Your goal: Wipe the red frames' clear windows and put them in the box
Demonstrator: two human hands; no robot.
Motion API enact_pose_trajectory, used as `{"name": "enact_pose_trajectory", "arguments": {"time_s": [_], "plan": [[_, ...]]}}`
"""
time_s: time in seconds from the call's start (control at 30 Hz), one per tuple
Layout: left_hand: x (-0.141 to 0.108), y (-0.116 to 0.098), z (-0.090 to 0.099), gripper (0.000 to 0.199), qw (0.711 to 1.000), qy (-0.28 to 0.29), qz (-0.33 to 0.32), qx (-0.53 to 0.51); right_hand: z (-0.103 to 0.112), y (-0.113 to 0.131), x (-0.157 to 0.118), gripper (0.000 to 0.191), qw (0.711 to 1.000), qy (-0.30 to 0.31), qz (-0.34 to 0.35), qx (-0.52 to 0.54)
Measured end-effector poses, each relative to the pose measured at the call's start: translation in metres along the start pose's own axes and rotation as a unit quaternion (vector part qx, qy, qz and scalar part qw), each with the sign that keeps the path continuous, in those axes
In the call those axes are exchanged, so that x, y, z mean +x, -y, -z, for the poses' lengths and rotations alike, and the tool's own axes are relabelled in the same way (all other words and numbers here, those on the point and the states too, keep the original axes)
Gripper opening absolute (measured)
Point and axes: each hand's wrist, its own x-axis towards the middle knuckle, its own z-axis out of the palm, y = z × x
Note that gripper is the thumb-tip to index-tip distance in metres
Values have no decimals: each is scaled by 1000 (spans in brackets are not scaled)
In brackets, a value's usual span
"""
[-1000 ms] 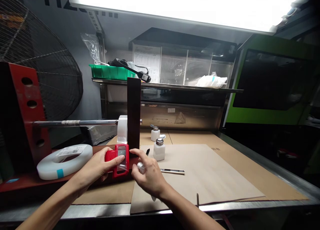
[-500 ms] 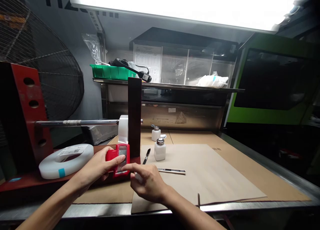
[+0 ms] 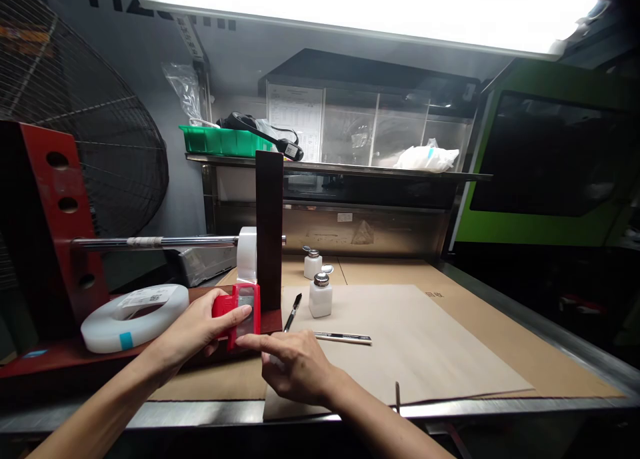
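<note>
My left hand (image 3: 213, 320) is closed on a red frame-like tool (image 3: 256, 312) with a clear film across its opening. The thumb presses on the film. Just above, a roll of clear film (image 3: 247, 256) hangs on a metal rod (image 3: 200, 242) beside a dark upright plate (image 3: 269, 226), and its strip runs down to the red tool. My right hand (image 3: 295, 366) has its index finger stretched out to the tool's lower edge; its other fingers are curled, and whether they hold anything is hidden.
A large film roll (image 3: 100, 329) lies on the red base at left. Two white pump bottles (image 3: 321, 299), a black pen (image 3: 293, 312) and a thin cutter (image 3: 345, 338) are on the brown paper (image 3: 425, 339). A shelf (image 3: 350, 168) spans the back.
My right index fingertip has slid slightly left and down along the red tool's lower edge. My left hand keeps its hold. The view has shifted slightly.
</note>
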Motion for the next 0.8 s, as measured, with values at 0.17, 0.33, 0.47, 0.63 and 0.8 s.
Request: {"name": "enact_pose_trajectory", "arguments": {"time_s": [0.17,0.33,0.47,0.63,0.8], "plan": [[-5,-4,-1,48,1000,2,-6,-5,-8,-5,-5,67,992,9,29,-126],[-10,-7,-2,48,1000,6,-3,-14,-9,-5,-5,69,983,21,38,-177],[-10,-7,-1,48,1000,-5,3,-17,12,-9,-2,45,987,70,-55,-137],[-10,-6,0,51,1000,-20,8,-7,51,-47,-12,20,954,150,-186,-183],[-10,-6,-2,52,999,-38,9,4,63,-75,-31,10,919,217,-254,-212]]}}
